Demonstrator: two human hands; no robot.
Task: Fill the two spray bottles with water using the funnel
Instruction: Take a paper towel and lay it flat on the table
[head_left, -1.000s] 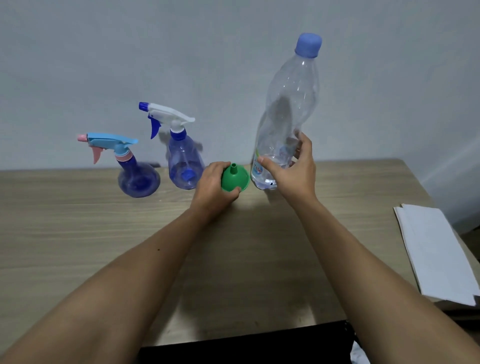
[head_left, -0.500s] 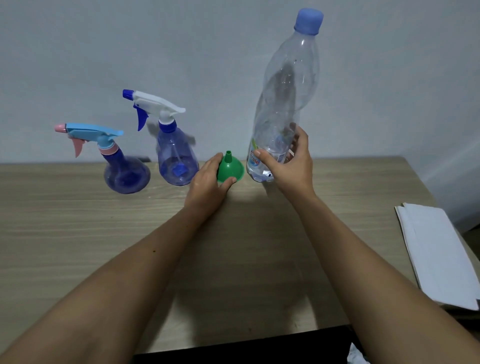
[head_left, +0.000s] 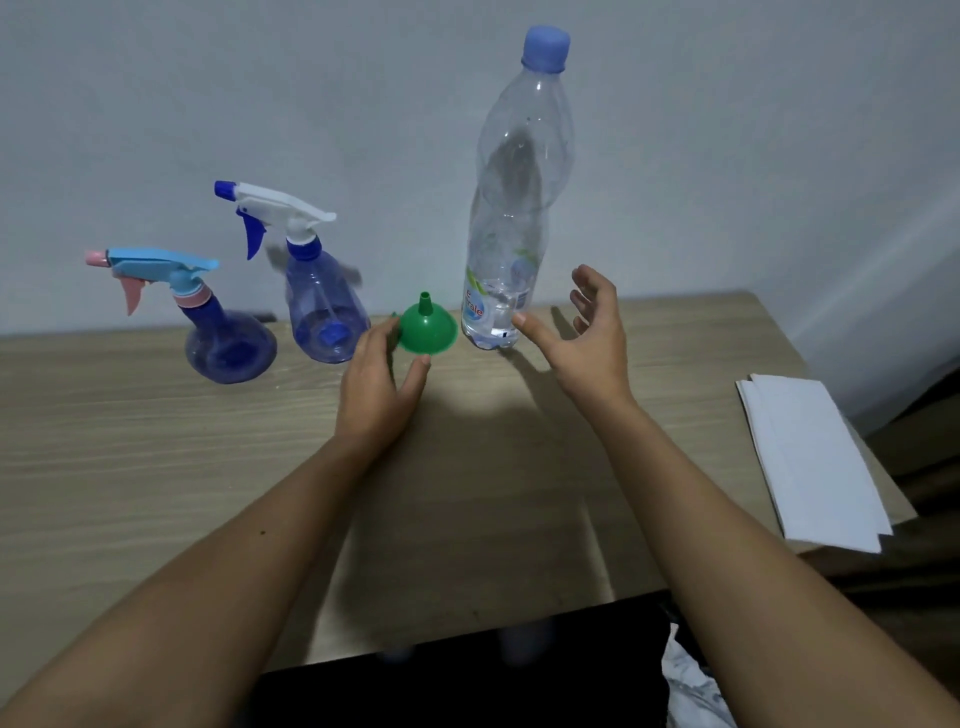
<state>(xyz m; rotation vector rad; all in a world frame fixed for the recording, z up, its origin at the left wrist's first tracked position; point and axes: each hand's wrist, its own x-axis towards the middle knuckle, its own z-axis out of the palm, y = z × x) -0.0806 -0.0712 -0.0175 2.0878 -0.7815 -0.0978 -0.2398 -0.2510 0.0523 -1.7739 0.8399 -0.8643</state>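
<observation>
Head: left hand (head_left: 376, 387) touches funnel (head_left: 427, 332)

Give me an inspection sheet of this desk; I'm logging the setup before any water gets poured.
Surface: wooden table, dry as far as visible.
Job's things: round spray bottle and tall spray bottle upright, heads on; green funnel spout up; water bottle capped, little water inside.
Clutter: white paper at the right edge.
Hands: left hand open, at the funnel; right hand open, beside the water bottle.
Cables: nothing seen.
Surroundings: plain wall behind.
</observation>
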